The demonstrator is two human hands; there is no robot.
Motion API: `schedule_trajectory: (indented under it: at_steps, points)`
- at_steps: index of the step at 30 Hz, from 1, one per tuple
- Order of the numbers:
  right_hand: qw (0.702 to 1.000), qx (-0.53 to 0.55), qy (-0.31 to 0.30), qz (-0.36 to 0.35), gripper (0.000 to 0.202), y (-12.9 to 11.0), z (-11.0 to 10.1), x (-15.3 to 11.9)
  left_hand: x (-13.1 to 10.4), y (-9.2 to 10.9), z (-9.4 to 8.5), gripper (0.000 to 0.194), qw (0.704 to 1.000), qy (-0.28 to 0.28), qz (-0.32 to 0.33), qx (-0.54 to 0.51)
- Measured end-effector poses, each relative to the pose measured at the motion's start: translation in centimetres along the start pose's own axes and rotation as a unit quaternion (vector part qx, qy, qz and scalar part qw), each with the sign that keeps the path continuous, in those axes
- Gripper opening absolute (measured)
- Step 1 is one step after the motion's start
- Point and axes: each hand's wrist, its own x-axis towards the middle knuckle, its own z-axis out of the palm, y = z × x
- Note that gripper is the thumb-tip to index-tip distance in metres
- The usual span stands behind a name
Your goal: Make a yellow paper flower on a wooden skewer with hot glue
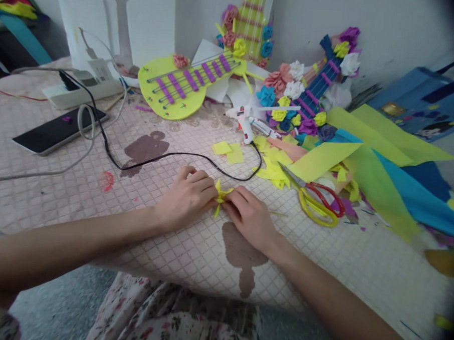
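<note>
Both hands meet over the near middle of the quilted cloth, pinching a small yellow paper flower (220, 196) between them. My left hand (188, 198) has its fingertips closed on the flower's left side. From the right, my right hand (253, 219) grips the other side, its fingers curled. Pointed yellow petals stick up and down between the fingertips; the rest is hidden. Yellow paper squares (234, 153) lie just beyond the hands. Scissors (316, 201) with red and yellow handles rest to the right, blades partly over yellow scraps (274, 167).
A white glue gun (246, 123) trails a black cord (167, 153) across the cloth. Decorated paper guitars (189, 88) stand at the back. A phone (59, 127) and a power strip (85, 91) are at left. Crepe paper sheets (385, 172) and a blue bag (421, 103) occupy the right.
</note>
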Motion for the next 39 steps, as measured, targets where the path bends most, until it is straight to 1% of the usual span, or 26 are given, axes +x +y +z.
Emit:
schedule_trajectory:
  at_steps: [5, 9, 12, 17, 23, 27, 32, 34, 36, 39]
  points:
    - [1.000, -0.020, -0.005, -0.013, 0.018, -0.1, 0.1, 0.2, 0.0, 0.0, 0.2, 0.021, 1.000, 0.011, 0.016, 0.004]
    - [1.000, 0.006, -0.011, 0.006, 0.010, 0.1, -0.4, -0.2, 0.0, 0.0, -0.1, 0.020, 1.000, 0.006, 0.003, -0.004]
    - [1.000, 0.012, -0.011, 0.011, 0.008, 0.3, -0.8, -0.7, 0.0, 0.1, -0.3, 0.018, 1.000, 0.007, -0.004, -0.014]
    - [1.000, 0.016, -0.009, -0.001, 0.012, 0.6, -1.2, -0.7, 0.0, 0.3, -0.3, 0.015, 1.000, 0.008, -0.005, -0.019]
    - [1.000, 0.015, -0.018, -0.008, 0.011, 0.8, -1.4, -1.1, 0.0, 0.1, -0.3, 0.015, 1.000, -0.001, -0.004, -0.020]
    - [1.000, 0.009, -0.022, 0.005, 0.010, 1.6, -2.0, -2.3, 0.0, 0.0, -0.2, 0.015, 1.000, 0.005, 0.000, -0.031]
    - [1.000, -0.009, -0.018, 0.011, 0.012, 3.6, -3.6, -5.5, -0.2, -0.1, -0.1, 0.016, 0.999, 0.000, 0.002, -0.047]
    - [0.999, -0.020, 0.000, 0.035, 0.010, 4.6, -4.3, -6.9, -0.2, -0.2, 0.0, 0.016, 0.999, 0.004, 0.005, -0.053]
    - [0.996, -0.034, 0.027, 0.079, 0.009, 5.4, -4.8, -7.9, -0.3, -0.2, 0.0, 0.018, 0.998, 0.012, 0.007, -0.055]
    - [0.986, -0.061, 0.052, 0.143, 0.009, 6.4, -5.2, -8.3, -0.3, -0.4, -0.2, 0.020, 0.998, 0.021, 0.015, -0.050]
